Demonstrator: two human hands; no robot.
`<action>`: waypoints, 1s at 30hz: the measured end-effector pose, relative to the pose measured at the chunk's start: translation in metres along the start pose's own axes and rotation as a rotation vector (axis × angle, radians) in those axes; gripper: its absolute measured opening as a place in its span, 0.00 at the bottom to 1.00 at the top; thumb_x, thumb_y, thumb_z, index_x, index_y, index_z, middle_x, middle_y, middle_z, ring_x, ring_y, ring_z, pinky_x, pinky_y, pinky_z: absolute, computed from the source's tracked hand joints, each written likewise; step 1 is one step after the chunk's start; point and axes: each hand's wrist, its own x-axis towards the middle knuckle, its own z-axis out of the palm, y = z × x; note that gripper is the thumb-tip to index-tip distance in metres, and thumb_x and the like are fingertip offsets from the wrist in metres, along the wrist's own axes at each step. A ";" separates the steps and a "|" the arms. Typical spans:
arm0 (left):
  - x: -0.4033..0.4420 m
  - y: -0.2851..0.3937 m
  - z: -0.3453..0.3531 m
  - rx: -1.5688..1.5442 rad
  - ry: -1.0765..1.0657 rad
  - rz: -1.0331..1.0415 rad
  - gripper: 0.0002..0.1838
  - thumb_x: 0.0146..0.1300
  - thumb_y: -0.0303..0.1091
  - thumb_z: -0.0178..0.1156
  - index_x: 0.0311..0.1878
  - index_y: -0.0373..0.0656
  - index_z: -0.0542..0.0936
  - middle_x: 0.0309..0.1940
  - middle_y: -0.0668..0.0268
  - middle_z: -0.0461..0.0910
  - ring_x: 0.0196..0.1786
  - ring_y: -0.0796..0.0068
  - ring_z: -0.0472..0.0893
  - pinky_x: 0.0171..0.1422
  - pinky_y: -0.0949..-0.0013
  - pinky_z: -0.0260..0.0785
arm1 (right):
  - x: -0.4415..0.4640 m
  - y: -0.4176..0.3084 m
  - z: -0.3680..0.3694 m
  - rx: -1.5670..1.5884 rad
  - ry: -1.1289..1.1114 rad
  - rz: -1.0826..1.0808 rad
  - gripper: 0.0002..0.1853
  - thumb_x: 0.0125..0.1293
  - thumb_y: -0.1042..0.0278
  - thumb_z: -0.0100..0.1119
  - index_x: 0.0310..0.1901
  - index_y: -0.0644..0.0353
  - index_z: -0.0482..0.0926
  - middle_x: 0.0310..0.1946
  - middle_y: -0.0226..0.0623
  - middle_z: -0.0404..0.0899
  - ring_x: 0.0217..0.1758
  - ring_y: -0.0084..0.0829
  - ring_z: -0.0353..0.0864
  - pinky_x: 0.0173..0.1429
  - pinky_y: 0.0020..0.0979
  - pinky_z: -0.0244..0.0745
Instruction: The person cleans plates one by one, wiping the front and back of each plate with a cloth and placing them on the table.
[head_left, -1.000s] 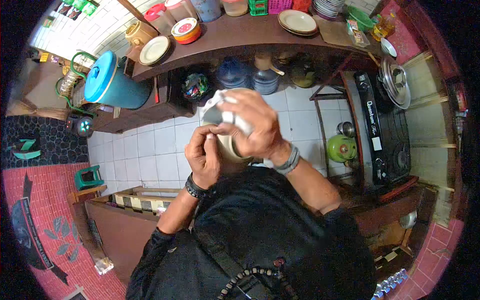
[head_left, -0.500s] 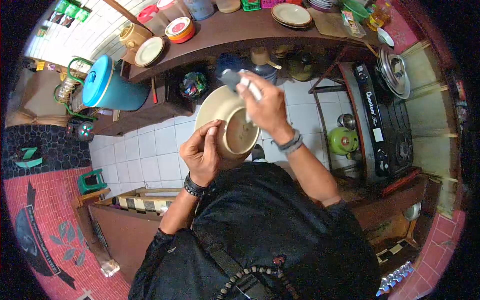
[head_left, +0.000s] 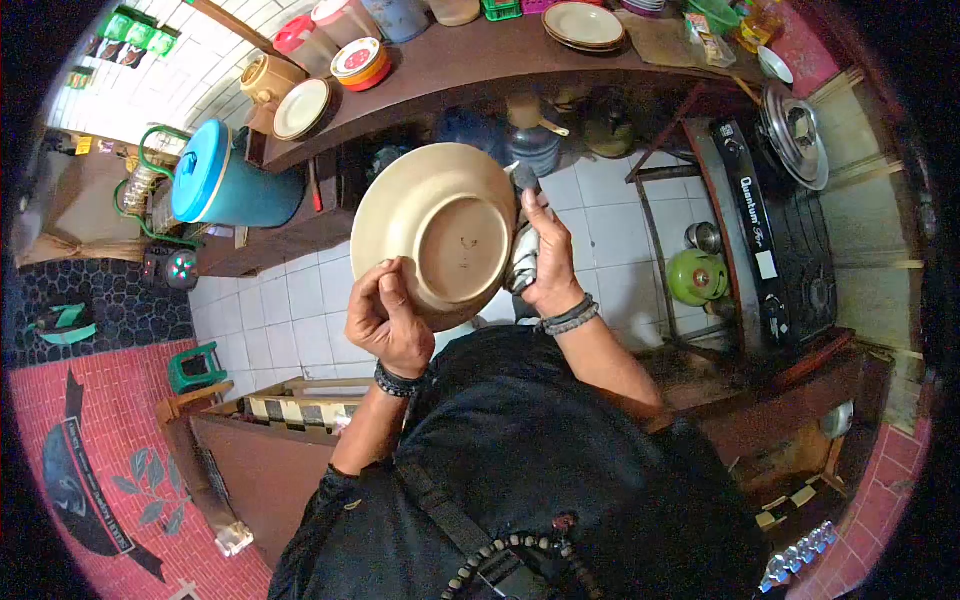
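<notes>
Plate (head_left: 440, 235): raised before you, bottom towards you, short of the counter (head_left: 470, 65) edge.
Floor (head_left: 325, 310): pale tiles leave you room either side; stove (head_left: 770, 230) well apart at right.
Left hand (head_left: 392, 325): thumb and fingers pinch the rim.
Right hand (head_left: 552, 258): curled round a grey-and-white cloth (head_left: 525, 252) at the right rim.
Underside (head_left: 462, 250): cream, round foot ring, small dark marks.

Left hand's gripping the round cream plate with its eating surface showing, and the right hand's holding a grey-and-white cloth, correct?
Not quite: in the head view, it's the underside of the round cream plate that shows. The rest holds: left hand gripping it, grey-and-white cloth in the right hand.
</notes>
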 end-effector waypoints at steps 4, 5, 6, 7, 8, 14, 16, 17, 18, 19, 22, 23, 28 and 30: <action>0.011 0.016 0.010 0.063 -0.066 -0.002 0.19 0.77 0.27 0.59 0.67 0.31 0.77 0.59 0.55 0.85 0.62 0.66 0.82 0.71 0.63 0.71 | 0.001 -0.019 -0.005 -0.136 -0.007 0.031 0.18 0.73 0.62 0.68 0.59 0.59 0.84 0.53 0.33 0.87 0.53 0.29 0.85 0.60 0.34 0.80; 0.016 0.024 0.013 0.088 -0.102 -0.021 0.21 0.77 0.27 0.59 0.70 0.31 0.75 0.62 0.54 0.83 0.65 0.65 0.81 0.74 0.61 0.69 | 0.001 -0.027 -0.005 -0.142 -0.024 0.037 0.17 0.72 0.63 0.69 0.58 0.59 0.85 0.51 0.31 0.87 0.51 0.28 0.85 0.58 0.33 0.80; 0.024 0.033 0.012 0.047 -0.182 -0.093 0.21 0.75 0.25 0.59 0.69 0.31 0.76 0.63 0.52 0.83 0.65 0.64 0.81 0.74 0.59 0.69 | 0.004 -0.033 -0.010 -0.239 -0.037 0.038 0.17 0.71 0.63 0.70 0.57 0.59 0.85 0.50 0.31 0.88 0.50 0.26 0.85 0.57 0.32 0.80; 0.035 0.035 0.004 0.078 -0.341 -0.132 0.19 0.77 0.26 0.58 0.66 0.31 0.79 0.63 0.53 0.83 0.64 0.66 0.81 0.73 0.62 0.70 | 0.004 -0.040 -0.009 -0.335 -0.052 0.042 0.17 0.70 0.64 0.71 0.57 0.59 0.85 0.49 0.30 0.88 0.49 0.25 0.85 0.57 0.32 0.80; 0.043 0.034 -0.001 0.059 -0.454 -0.227 0.17 0.77 0.26 0.57 0.65 0.31 0.80 0.62 0.54 0.84 0.63 0.68 0.82 0.72 0.63 0.70 | 0.000 -0.049 -0.008 -0.435 -0.099 0.030 0.15 0.69 0.65 0.72 0.54 0.60 0.86 0.47 0.28 0.88 0.47 0.23 0.84 0.56 0.30 0.79; 0.052 0.034 -0.001 -0.058 -0.653 -0.411 0.12 0.78 0.25 0.56 0.57 0.32 0.84 0.51 0.58 0.89 0.59 0.72 0.83 0.67 0.68 0.72 | 0.013 -0.052 -0.010 -0.666 -0.222 -0.045 0.15 0.66 0.65 0.75 0.52 0.60 0.87 0.43 0.30 0.89 0.42 0.21 0.84 0.50 0.27 0.80; 0.050 0.030 -0.002 -0.054 -0.665 -0.417 0.12 0.77 0.24 0.56 0.56 0.32 0.84 0.51 0.59 0.89 0.57 0.73 0.84 0.66 0.68 0.73 | 0.013 -0.051 -0.008 -0.706 -0.237 -0.050 0.16 0.65 0.65 0.76 0.52 0.60 0.87 0.43 0.31 0.89 0.41 0.21 0.85 0.48 0.27 0.80; 0.049 0.028 -0.002 -0.051 -0.677 -0.421 0.11 0.77 0.24 0.57 0.56 0.32 0.85 0.50 0.59 0.89 0.56 0.74 0.84 0.65 0.69 0.74 | 0.013 -0.052 -0.006 -0.708 -0.254 -0.064 0.17 0.64 0.66 0.77 0.52 0.61 0.87 0.42 0.30 0.89 0.40 0.20 0.84 0.48 0.27 0.80; 0.047 0.030 -0.001 -0.015 -0.645 -0.422 0.11 0.76 0.24 0.57 0.55 0.33 0.85 0.49 0.60 0.90 0.53 0.76 0.85 0.63 0.70 0.75 | 0.012 -0.051 -0.002 -0.711 -0.272 -0.078 0.17 0.64 0.66 0.77 0.52 0.62 0.87 0.41 0.29 0.89 0.39 0.19 0.84 0.47 0.26 0.81; 0.043 0.030 0.000 -0.015 -0.645 -0.422 0.11 0.76 0.24 0.57 0.55 0.33 0.85 0.49 0.60 0.90 0.53 0.76 0.85 0.63 0.70 0.75 | 0.013 -0.050 0.000 -0.711 -0.272 -0.079 0.17 0.64 0.66 0.77 0.52 0.62 0.87 0.41 0.29 0.89 0.39 0.19 0.84 0.47 0.26 0.81; 0.032 0.031 0.007 0.013 -0.538 -0.343 0.11 0.76 0.24 0.58 0.54 0.31 0.86 0.48 0.59 0.90 0.52 0.76 0.85 0.62 0.70 0.76 | 0.016 -0.047 0.008 -0.882 -0.299 -0.247 0.18 0.63 0.67 0.77 0.53 0.63 0.87 0.48 0.39 0.90 0.47 0.28 0.89 0.55 0.31 0.83; 0.029 0.030 0.009 0.012 -0.543 -0.348 0.11 0.76 0.24 0.58 0.54 0.31 0.86 0.48 0.59 0.90 0.52 0.76 0.85 0.62 0.70 0.76 | 0.018 -0.046 0.014 -1.059 -0.372 -0.536 0.19 0.63 0.69 0.75 0.55 0.63 0.87 0.53 0.42 0.89 0.54 0.33 0.88 0.61 0.34 0.80; 0.023 0.022 0.007 -0.018 -0.364 -0.267 0.11 0.77 0.23 0.58 0.54 0.30 0.86 0.48 0.59 0.90 0.52 0.76 0.85 0.62 0.69 0.76 | 0.003 -0.060 0.048 -1.217 -0.581 -0.756 0.21 0.63 0.73 0.73 0.58 0.63 0.86 0.66 0.52 0.81 0.71 0.42 0.80 0.74 0.39 0.73; 0.024 0.014 0.006 -0.120 -0.195 -0.293 0.11 0.77 0.25 0.59 0.55 0.30 0.86 0.49 0.59 0.89 0.53 0.75 0.85 0.64 0.69 0.75 | 0.012 -0.056 0.032 -1.146 -0.482 -0.747 0.20 0.63 0.71 0.74 0.57 0.63 0.86 0.64 0.53 0.83 0.69 0.43 0.82 0.73 0.39 0.75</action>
